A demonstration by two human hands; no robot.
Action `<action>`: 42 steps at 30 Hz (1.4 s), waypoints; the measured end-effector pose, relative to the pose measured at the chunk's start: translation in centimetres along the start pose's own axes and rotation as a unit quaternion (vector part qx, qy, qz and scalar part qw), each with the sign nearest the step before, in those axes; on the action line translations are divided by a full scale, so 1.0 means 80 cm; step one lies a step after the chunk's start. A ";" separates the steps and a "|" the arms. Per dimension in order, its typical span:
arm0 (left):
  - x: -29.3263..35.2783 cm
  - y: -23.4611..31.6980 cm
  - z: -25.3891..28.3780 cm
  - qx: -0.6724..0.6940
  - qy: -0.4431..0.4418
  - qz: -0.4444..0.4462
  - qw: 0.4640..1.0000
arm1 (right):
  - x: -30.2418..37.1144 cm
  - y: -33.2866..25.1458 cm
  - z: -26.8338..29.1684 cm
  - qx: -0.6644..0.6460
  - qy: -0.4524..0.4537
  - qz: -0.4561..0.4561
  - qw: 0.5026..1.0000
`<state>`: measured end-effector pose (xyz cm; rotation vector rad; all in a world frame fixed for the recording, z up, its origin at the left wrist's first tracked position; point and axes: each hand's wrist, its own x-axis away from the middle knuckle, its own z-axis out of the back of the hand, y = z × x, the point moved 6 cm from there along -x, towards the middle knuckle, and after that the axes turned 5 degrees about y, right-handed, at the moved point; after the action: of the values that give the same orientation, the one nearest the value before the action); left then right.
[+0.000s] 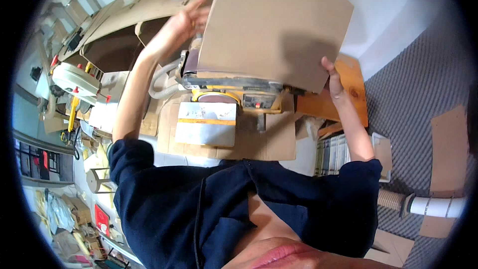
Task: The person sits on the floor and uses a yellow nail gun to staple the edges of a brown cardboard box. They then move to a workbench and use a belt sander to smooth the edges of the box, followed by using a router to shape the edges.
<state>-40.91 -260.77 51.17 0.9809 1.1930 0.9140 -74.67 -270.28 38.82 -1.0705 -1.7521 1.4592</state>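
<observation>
Left hand [191, 17], fingers spread, beside left edge of cardboard sheet [271, 25] above sander [219, 98]. Right hand [336, 83] at opposite edge: 1 thumb visible, other fingers hidden, can't tell if pinching.

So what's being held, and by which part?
A large cardboard sheet: the right hand holds its lower right edge. The left hand is open beside its left edge; can't tell if it touches.
</observation>
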 end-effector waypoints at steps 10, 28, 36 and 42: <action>-0.023 0.019 -0.098 0.020 0.121 -0.216 0.969 | 0.010 -0.025 -0.154 -0.480 -0.176 -0.081 0.856; 0.016 -0.016 -0.105 -0.020 0.206 -0.041 0.978 | -0.001 0.005 -0.191 -0.263 -0.071 0.060 0.960; 0.029 -0.031 -0.039 0.168 0.329 0.036 0.929 | -0.008 -0.021 -0.156 -0.288 0.036 0.172 0.941; 0.030 -0.038 -0.009 0.422 0.200 0.173 0.867 | -0.038 -0.118 -0.113 -0.185 -0.040 0.100 0.977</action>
<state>-41.14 -259.41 47.49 1.8116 1.8830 0.8982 -67.36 -269.19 50.05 -1.4313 -2.0788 1.3357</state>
